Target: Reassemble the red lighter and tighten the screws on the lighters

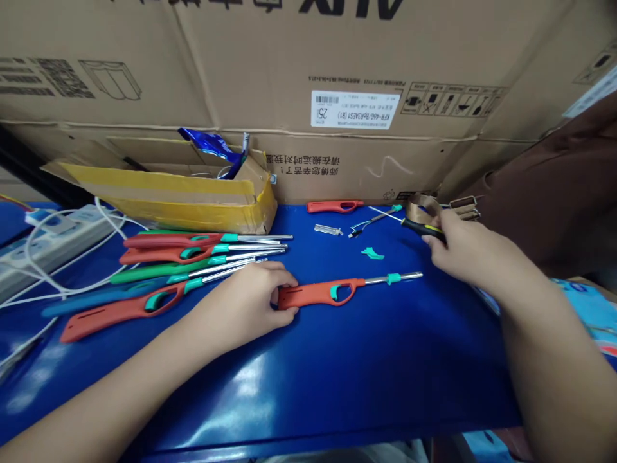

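An orange long-nosed lighter [337, 292] with a teal trigger and a metal tube lies on the blue table [337, 360]. My left hand [258, 296] grips its handle end, fingers curled round it. My right hand [460, 247] is closed on a screwdriver [418, 226] with a black and yellow handle, its thin shaft pointing left. A small teal plastic piece [373, 253] lies between the two hands.
Several finished lighters [193, 257] in orange and green lie in a pile at the left. A yellow-taped cardboard box [183, 196] stands behind them, a white power strip [48, 241] at far left. An orange handle shell [335, 206] and small metal parts [328, 229] lie by the cardboard wall.
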The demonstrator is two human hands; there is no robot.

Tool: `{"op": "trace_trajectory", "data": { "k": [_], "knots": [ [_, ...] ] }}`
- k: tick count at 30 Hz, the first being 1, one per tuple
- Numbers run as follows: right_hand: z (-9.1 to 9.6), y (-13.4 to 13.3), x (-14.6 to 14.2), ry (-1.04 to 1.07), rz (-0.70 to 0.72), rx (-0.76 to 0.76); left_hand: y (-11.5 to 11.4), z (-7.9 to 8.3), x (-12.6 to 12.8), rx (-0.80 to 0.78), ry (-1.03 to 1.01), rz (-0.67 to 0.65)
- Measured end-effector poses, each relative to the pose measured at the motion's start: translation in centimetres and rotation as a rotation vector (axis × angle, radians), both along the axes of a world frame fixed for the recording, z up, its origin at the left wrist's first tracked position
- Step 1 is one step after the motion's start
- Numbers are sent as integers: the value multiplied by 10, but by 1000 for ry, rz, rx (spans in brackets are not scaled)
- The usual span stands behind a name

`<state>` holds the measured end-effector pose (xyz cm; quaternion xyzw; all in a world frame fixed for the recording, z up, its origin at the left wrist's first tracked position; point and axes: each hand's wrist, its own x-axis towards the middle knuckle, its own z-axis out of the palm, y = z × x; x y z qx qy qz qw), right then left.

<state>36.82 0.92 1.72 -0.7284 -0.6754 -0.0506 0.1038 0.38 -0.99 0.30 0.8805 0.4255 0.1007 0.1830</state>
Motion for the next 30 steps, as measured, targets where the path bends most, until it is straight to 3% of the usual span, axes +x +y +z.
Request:
{"op": "trace_trajectory", "data": {
  "k": [1,4,9,14,23,30],
  "knots": [
    [3,-3,-13,26,10,27,-1,-1,1,-10,-26,-2],
    [6,-14,-56,290,285,73,-10,-7,8,-17,-79,-8],
    [-14,-32,-106,586,541,-12,-32,-15,21,18,-67,-44],
    [-28,-33,-111,607,588,61,-42,-18,25,12,-33,-44],
    [-26,-33,-110,573,641,40,-40,-19,22,16,-99,-54],
    [-18,-32,-111,838,503,134,-30,-27,21,69,-243,-72]
  ]
}}
